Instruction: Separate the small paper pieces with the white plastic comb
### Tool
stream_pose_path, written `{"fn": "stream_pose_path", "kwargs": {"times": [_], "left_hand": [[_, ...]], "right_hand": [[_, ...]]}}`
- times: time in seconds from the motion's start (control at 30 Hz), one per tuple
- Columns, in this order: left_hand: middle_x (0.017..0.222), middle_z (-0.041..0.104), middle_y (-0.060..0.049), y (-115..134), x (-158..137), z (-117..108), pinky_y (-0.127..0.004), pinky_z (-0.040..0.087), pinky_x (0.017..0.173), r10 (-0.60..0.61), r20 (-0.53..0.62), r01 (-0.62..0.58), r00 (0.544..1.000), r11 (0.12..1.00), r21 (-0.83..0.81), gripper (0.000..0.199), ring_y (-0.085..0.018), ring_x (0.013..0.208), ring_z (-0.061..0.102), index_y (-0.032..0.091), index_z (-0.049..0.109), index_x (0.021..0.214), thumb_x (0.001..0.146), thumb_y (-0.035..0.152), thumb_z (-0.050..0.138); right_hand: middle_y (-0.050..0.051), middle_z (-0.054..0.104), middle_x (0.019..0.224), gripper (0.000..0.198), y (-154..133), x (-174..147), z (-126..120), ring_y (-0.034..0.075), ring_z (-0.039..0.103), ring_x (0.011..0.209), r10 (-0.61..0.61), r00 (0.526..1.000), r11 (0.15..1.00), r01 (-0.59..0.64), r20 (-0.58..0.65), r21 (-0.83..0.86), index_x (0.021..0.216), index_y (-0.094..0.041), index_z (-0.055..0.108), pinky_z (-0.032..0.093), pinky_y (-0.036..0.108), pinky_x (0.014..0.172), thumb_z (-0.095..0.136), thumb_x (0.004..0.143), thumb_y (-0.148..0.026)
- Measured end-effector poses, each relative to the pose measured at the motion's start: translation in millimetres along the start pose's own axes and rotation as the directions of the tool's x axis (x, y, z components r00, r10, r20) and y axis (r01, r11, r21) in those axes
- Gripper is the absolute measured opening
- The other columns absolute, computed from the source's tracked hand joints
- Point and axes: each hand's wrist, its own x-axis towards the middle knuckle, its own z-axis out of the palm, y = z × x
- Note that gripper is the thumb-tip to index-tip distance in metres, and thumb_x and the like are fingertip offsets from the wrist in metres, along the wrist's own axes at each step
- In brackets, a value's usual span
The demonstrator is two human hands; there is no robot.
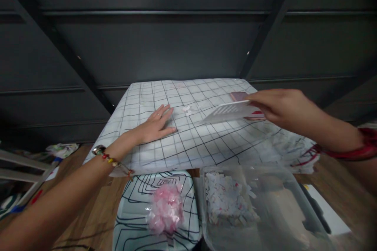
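Note:
My left hand (157, 124) lies palm down on a white cloth with a black grid (188, 145), fingers stretched out. Just right of its fingertips is a small white scrap (188, 110), too small to make out fully. Above the cloth, my right hand (277, 104) pinches the right edge of a thin white card (225, 113), which is tilted and has pale stripes across it. Behind the card and partly covered by the hand rests a flat pinkish rectangular object (239, 96). A red and white patch (255, 114) shows under the right fingers; its kind is unclear.
In front of the table, a patterned stool seat (129, 211) bears a clear bag of pink pieces (166, 208). Beside it a translucent plastic bin (206, 223) holds many small paper-like pieces (226, 196). A dark panelled wall (165, 51) stands behind; a white frame (25, 164) is at left.

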Motion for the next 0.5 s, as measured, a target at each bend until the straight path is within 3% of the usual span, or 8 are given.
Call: {"fn": "stream_pose_path", "kwargs": {"times": [0.1,0.2,0.37,0.5], "left_hand": [[0.152,0.008,-0.02,-20.4,4.0,5.7,-0.049,0.014,0.111,-0.128,-0.053,0.129,0.99,0.991,0.026,0.08,-0.036,0.139,0.004,0.007,0.013,0.146,0.091,0.063,0.029],[0.152,0.012,-0.02,-30.1,3.7,12.0,-0.048,0.015,0.111,-0.182,-0.033,0.184,0.983,0.982,0.036,0.082,-0.036,0.139,0.007,0.007,0.015,0.146,0.09,0.065,0.027],[0.151,0.016,-0.019,-25.0,-2.4,13.6,-0.053,0.016,0.109,-0.204,0.036,0.203,0.978,0.979,0.032,0.079,-0.037,0.137,0.014,0.008,0.018,0.146,0.09,0.063,0.026],[0.15,0.019,-0.019,-19.4,-5.2,12.2,-0.051,0.015,0.109,-0.206,0.027,0.205,0.978,0.977,0.055,0.075,-0.036,0.137,0.017,0.007,0.021,0.144,0.091,0.06,0.027]], "right_hand": [[0.01,0.069,0.086,0.028,-7.2,27.5,14.1,0.021,0.063,0.077,0.045,0.996,0.994,-0.038,0.076,-0.099,0.092,-0.014,0.064,0.044,0.03,0.064,0.039,0.078,-0.01],[0.01,0.069,0.088,0.03,-10.5,48.3,25.9,0.022,0.063,0.075,0.087,0.99,0.988,-0.071,0.114,-0.136,0.094,-0.014,0.063,0.042,0.03,0.062,0.037,0.079,-0.01],[0.009,0.069,0.095,0.035,-9.7,57.2,39.8,0.021,0.063,0.081,0.037,0.995,0.995,-0.027,0.091,-0.1,0.101,-0.015,0.063,0.044,0.03,0.067,0.038,0.076,-0.008],[0.009,0.069,0.097,0.035,-14.8,55.6,43.9,0.021,0.063,0.084,0.012,1.0,0.999,-0.011,0.024,-0.051,0.103,-0.016,0.063,0.046,0.032,0.072,0.038,0.079,-0.008]]}}
